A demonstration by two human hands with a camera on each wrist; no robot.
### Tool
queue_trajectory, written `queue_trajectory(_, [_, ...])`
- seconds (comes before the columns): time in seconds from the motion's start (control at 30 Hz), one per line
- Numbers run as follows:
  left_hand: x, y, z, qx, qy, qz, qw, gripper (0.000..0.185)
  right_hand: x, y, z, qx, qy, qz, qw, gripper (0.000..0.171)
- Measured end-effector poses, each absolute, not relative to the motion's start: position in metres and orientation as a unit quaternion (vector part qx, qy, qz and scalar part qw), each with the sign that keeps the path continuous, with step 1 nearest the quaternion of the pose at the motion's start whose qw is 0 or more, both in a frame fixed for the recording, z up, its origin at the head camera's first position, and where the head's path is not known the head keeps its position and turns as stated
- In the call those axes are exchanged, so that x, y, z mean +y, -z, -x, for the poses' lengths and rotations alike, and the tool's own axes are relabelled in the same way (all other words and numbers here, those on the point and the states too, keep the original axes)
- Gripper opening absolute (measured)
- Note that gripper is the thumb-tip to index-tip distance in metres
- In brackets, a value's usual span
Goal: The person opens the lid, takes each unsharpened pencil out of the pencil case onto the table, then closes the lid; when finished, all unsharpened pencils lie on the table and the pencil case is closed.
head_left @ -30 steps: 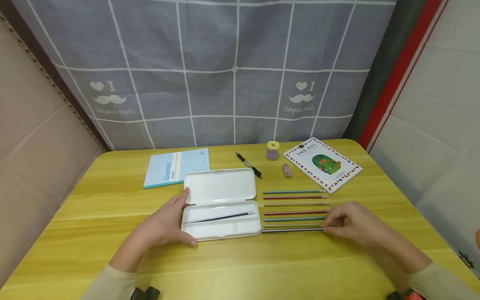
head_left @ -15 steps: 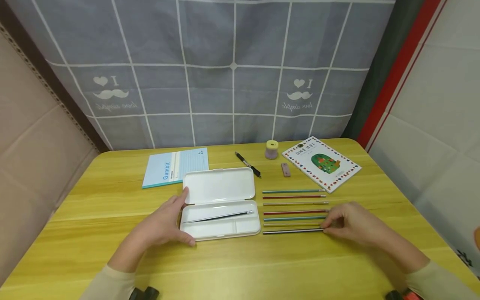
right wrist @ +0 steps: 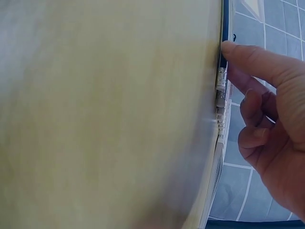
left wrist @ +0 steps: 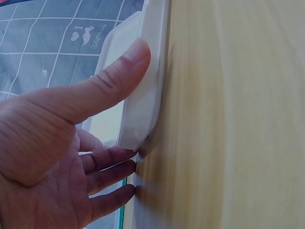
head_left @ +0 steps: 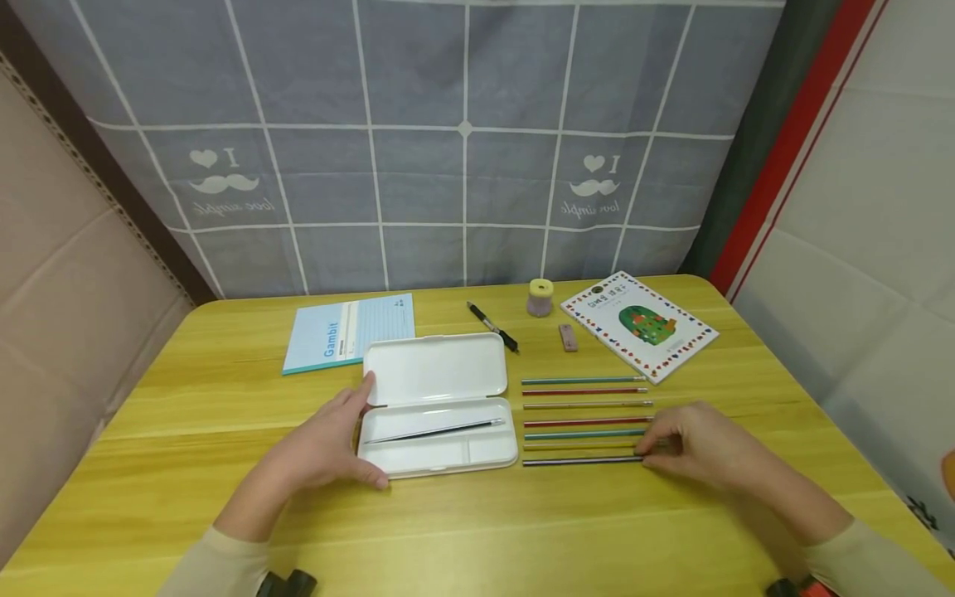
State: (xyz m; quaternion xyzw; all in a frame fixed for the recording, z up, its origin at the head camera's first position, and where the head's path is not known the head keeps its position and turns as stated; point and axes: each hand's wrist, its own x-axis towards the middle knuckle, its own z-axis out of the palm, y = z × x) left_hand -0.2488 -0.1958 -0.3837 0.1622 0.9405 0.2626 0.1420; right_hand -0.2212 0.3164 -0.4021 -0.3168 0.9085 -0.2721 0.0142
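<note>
On the yellow wooden table (head_left: 477, 531), an open white pencil case (head_left: 436, 404) lies a little left of the middle, its lid folded back toward the far edge. One dark pencil (head_left: 434, 431) lies slanted in the long compartment of the tray.

The left hand (head_left: 322, 448) holds the case at its left end. In the left wrist view the thumb (left wrist: 102, 88) presses flat along the near wall of the tray while the fingers (left wrist: 107, 160) curl round the end of it, so the hand grips the pencil case (left wrist: 143, 90).

To the right of the case, seven pencils lie in a row, parallel to the near edge of the table and close to one another. The nearest one, a dark pencil with a striped look (head_left: 582, 461), lies just off the tray's right end. The right hand (head_left: 697, 445) rests at the right end of the row, its fingertips on the end of that nearest pencil. In the right wrist view the index finger (right wrist: 252, 62) reaches out to the pencil ends (right wrist: 220, 90) and the other fingers are curled in; whether they pinch the pencil cannot be told.

Toward the far edge lie a light blue notebook (head_left: 346, 332) at the left, a black pen (head_left: 493, 327), a small round sharpener (head_left: 540, 298), a pinkish eraser (head_left: 569, 337) and a picture book with a green shape on its cover (head_left: 640, 325) toward the far right corner.
</note>
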Motion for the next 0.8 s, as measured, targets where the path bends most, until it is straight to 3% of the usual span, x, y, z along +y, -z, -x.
queue_trajectory(0.43, [-0.196, 0.383, 0.249, 0.941, -0.261, -0.162, 0.142, 0.151, 0.286, 0.390, 0.228, 0.894, 0.315, 0.315, -0.047, 0.015])
queue_trajectory(0.8, [-0.197, 0.387, 0.250, 0.937, -0.272, -0.172, 0.133, 0.152, 0.220, 0.382, 0.250, 0.911, 0.370, 0.179, 0.027, 0.015])
